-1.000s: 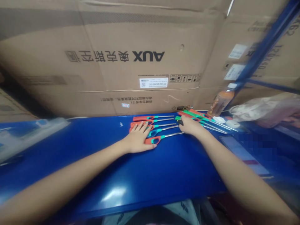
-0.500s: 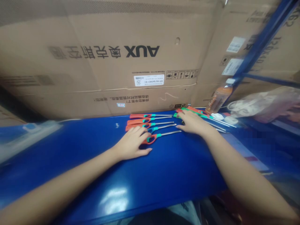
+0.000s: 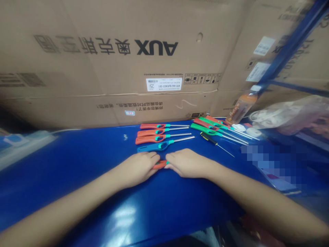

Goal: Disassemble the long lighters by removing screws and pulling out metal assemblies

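Note:
An orange lighter lies between my two hands, near the middle of the blue table. My left hand is closed round its handle end, and my right hand grips it at the other end, hiding the metal tube. Just beyond, a blue lighter and several red-orange lighters lie in a column, tubes to the right. Further right is a group of green and red lighters. A black and yellow screwdriver lies beside that group.
Large cardboard stands behind the blue table. At the right are an orange drink bottle, white caps, a plastic bag and a blue metal post. Clear plastic lies at the left.
My right hand has left the green and red lighters and come to the orange lighter, uncovering the screwdriver. My left hand has closed on that lighter, which is now nearer me, apart from the column.

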{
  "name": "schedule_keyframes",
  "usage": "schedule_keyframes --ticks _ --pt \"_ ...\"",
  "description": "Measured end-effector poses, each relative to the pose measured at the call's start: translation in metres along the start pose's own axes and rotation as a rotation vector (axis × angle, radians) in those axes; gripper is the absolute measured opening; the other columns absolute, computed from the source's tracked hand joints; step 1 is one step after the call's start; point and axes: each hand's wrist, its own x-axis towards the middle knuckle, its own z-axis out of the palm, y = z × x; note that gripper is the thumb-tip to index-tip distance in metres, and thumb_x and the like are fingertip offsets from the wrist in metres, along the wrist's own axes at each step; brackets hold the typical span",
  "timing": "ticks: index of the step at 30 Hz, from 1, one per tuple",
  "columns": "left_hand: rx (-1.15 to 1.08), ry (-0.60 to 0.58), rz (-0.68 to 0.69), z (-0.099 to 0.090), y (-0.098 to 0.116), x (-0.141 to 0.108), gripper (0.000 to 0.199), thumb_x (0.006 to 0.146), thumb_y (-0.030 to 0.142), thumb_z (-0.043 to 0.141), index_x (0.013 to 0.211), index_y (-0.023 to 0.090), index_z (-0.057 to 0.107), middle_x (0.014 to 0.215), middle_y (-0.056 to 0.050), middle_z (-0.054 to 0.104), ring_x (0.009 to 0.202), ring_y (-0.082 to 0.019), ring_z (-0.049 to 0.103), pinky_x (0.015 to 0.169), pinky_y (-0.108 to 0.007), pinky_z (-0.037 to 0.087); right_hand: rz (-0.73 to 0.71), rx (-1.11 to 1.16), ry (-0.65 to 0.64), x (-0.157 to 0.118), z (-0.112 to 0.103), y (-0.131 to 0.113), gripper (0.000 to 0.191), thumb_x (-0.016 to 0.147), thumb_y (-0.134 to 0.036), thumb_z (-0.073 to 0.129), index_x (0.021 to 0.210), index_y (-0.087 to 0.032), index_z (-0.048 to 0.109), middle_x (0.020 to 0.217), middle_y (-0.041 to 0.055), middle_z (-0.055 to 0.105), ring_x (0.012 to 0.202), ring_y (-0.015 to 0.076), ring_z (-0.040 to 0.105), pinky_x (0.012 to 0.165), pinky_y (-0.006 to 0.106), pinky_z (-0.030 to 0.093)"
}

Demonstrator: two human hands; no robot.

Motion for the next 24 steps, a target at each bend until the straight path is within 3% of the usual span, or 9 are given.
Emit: schedule_keyframes --ticks 4,6,9,12,17,20,24 --pt "-0.309 -0.245 -0.011 -0.028 -0.027 -0.013 0.034 0.103 0.045 0.041 0.092 0.02 0.062 0.081 -0.002 0.067 0.066 -0.016 0.062 0.059 -0.026 0.043 0.006 -0.012 -0.045 -0.009 -0.013 0.005 0.034 0.106 -0.04 0.037 0.092 -0.018 0.059 0.082 0.0058 0.068 0.067 0.0187 0.061 0.059 0.031 0.032" --pt "-0.369 -0.252 -0.043 -0.037 -0.04 -0.016 0.035 0.103 0.045 0.041 0.093 0.02 0.063 0.08 -0.002 0.067 0.068 -0.016 0.061 0.06 -0.026 0.042 0.062 0.005 -0.014 -0.012 -0.019 0.016 0.031 0.105 -0.037 0.038 0.09 -0.019 0.059 0.083 0.0056 0.068 0.067 0.0178 0.059 0.06 0.03 0.032" --pt "-0.323 -0.146 -0.087 -0.036 -0.044 -0.013 0.03 0.101 0.043 0.045 0.094 0.02 0.063 0.085 -0.002 0.067 0.07 -0.016 0.06 0.061 -0.025 0.042 0.069 0.083 0.052 -0.013 -0.023 0.034 0.031 0.104 -0.042 0.042 0.091 -0.02 0.06 0.09 0.0061 0.067 0.075 0.0185 0.059 0.067 0.029 0.038" --pt "-0.191 -0.056 -0.087 -0.022 -0.031 -0.007 0.027 0.095 0.047 0.057 0.093 0.02 0.061 0.088 -0.002 0.066 0.068 -0.016 0.059 0.059 -0.026 0.04 0.05 0.198 0.122 -0.01 -0.018 0.046 0.033 0.103 -0.048 0.043 0.1 -0.02 0.062 0.1 0.0072 0.067 0.089 0.0209 0.06 0.079 0.032 0.044" --pt "-0.127 0.017 -0.109 -0.004 -0.012 -0.004 0.044 0.085 0.062 0.066 0.1 0.021 0.061 0.092 -0.002 0.066 0.073 -0.019 0.062 0.059 -0.027 0.042 0.188 0.16 0.363 0.003 0.01 0.06 0.027 0.101 -0.035 0.048 0.118 -0.018 0.06 0.119 0.012 0.061 0.115 0.0267 0.053 0.098 0.041 0.042" --pt "-0.093 0.124 -0.048 -0.002 -0.011 -0.003 0.04 0.09 0.06 0.06 0.098 0.021 0.063 0.097 -0.004 0.066 0.086 -0.022 0.064 0.071 -0.031 0.047 0.256 0.157 0.38 0.01 0.022 0.067 0.029 0.096 -0.031 0.056 0.122 -0.018 0.058 0.116 0.0114 0.06 0.112 0.027 0.052 0.098 0.043 0.042" --pt "-0.059 0.278 -0.005 0.001 -0.017 -0.001 0.028 0.099 0.044 0.051 0.108 0.021 0.064 0.109 -0.007 0.067 0.105 -0.025 0.061 0.091 -0.04 0.048 0.288 0.136 0.347 0.011 0.021 0.069 0.018 0.095 -0.034 0.06 0.105 -0.02 0.061 0.107 0.0094 0.059 0.107 0.0267 0.052 0.095 0.041 0.042"
